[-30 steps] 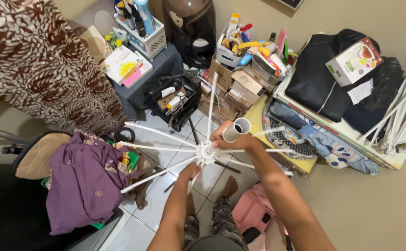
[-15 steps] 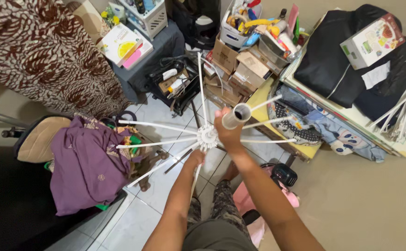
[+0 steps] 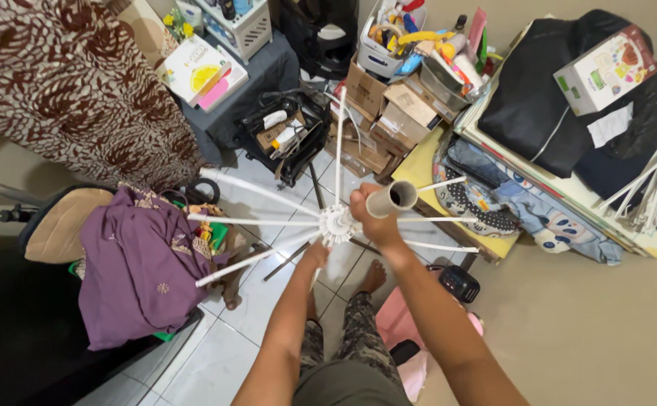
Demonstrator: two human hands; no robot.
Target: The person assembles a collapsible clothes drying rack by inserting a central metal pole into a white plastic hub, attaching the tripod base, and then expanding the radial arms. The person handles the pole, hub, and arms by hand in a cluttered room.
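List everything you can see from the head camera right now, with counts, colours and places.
hub with rods: one, white, centre, spokes fanning out
tube: one, grey, open-ended, centre
purple cloth: one, on chair at left
patterned fabric: one, brown and white, upper left
cardboard boxes: several, brown, top centre
black bag: one, upper right
bundle of white rods: one, right edge
tiled floor: white, bottom
left hand: below the hub, on a rod
right hand: gripping the tube beside the hub
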